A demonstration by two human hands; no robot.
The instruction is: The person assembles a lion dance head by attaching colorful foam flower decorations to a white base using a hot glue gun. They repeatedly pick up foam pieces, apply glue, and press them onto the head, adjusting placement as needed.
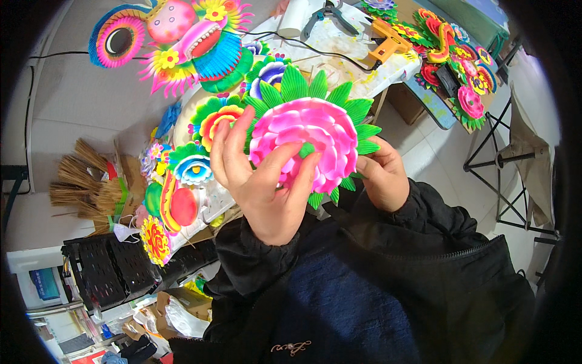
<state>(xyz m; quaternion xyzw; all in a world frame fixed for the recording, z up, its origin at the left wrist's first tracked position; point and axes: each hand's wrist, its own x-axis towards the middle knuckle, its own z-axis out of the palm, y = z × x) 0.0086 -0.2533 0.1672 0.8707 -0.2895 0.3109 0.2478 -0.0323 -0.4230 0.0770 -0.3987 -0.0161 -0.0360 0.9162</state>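
Note:
A big pink layered flower [336, 136] with a ring of green pointed leaves [293, 85] is held up in front of my chest. My left hand [260, 188] reaches over its face, with two fingertips closed on the small green centre piece [307, 149] and the other fingers raised along the left petals. At the flower's right edge, my right hand [384, 176] grips the rim by the lower right leaves; part of its fingers is hidden behind. The flower hides some of the table beyond it.
Beyond the flower, a paper-covered table holds an orange glue gun [388, 41], pliers [329, 18] and a trailing black cable. A colourful mask-like figure [194, 45] and painted flowers [195, 165] stand at left. More decorations [445, 54] lie far right, near a folding stool [515, 155].

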